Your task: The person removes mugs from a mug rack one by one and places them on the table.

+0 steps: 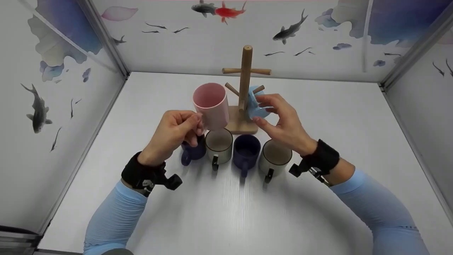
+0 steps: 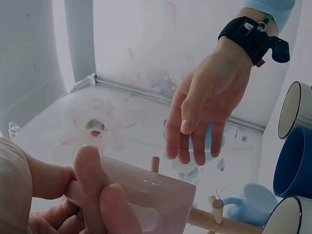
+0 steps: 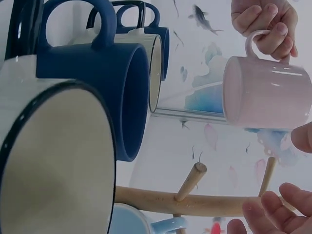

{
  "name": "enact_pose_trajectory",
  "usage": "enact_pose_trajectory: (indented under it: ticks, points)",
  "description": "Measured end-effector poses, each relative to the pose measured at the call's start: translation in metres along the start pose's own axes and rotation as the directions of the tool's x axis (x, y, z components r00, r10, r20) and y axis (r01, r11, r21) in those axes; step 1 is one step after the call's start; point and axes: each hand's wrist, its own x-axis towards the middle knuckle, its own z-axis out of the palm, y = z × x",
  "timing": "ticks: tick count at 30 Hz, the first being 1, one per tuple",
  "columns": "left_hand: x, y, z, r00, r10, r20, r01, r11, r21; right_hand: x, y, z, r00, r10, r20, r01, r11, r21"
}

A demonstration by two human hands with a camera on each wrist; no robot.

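Observation:
My left hand [image 1: 177,129] grips a pink mug [image 1: 217,115] by its handle, holding it up beside the wooden mug rack [image 1: 246,67]. In the right wrist view the pink mug [image 3: 265,92] shows the fingers curled through its handle. A light blue mug [image 1: 257,112] hangs low on the rack's right side; its handle [image 3: 168,224] is at a peg. My right hand [image 1: 283,122] is in front of that mug with fingers spread. Seen from the left wrist, the right hand [image 2: 207,95] has nothing in its loosely extended fingers, apart from the light blue mug [image 2: 256,202].
Before the rack stands a row of mugs: a navy mug [image 1: 194,150], a cream mug with dark rim [image 1: 223,156], another navy mug [image 1: 244,159] and another cream mug [image 1: 279,168]. Their handles face the person. Printed panels [image 1: 159,46] enclose the white table [image 1: 226,212].

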Motion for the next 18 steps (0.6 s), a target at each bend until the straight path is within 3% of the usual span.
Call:
enact_pose_trajectory:
  ticks: [9,18]
  points:
    - [-0.007,-0.004,-0.019,0.994,0.058,-0.088,-0.057,0.998,0.005,-0.007,0.009,-0.008,0.999,0.019,-0.026,-0.021,0.997,-0.073]
    - [-0.013,-0.007,-0.038,0.98,0.043,-0.196,-0.038,0.999,0.031,-0.011,0.017,-0.016,0.998,0.058,0.011,-0.056,0.989,-0.138]
